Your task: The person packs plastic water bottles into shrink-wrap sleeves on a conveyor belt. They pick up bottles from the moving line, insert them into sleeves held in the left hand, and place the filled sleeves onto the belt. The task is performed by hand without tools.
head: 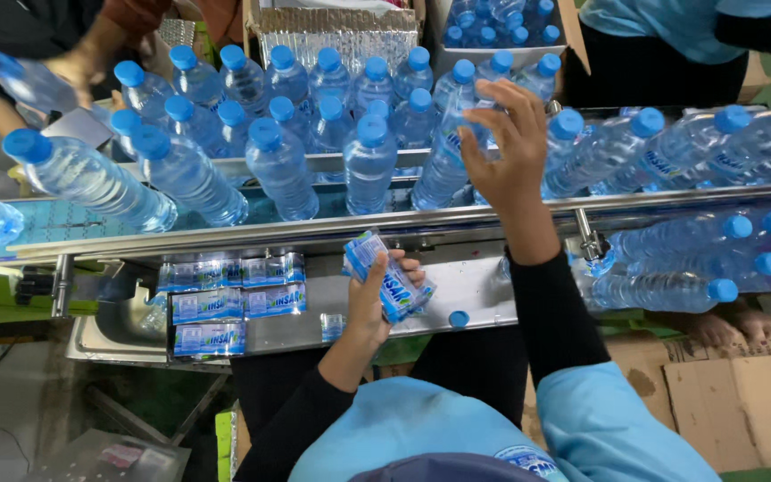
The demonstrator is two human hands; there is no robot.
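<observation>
Small stack of flat blue-and-white plastic label sleeves (389, 284), clenched in the left hand (372, 308), just below the steel conveyor rail (314, 234). Further left of that hand, more label bundles (225, 299) lying on the steel surface (466, 295). Right hand (509, 147) raised above, fingers closing round a clear plastic water bottle with a blue cap (446, 147), apparently unlabelled. Risk, judged from the crowding: neighbouring bottles knocked over by the reaching wrist, or loose sleeves slipping from a one-handed grip. A loose blue cap (459, 319) near the left hand. Cardboard (742, 402) on the floor right; other workers' hands beyond the belt.
</observation>
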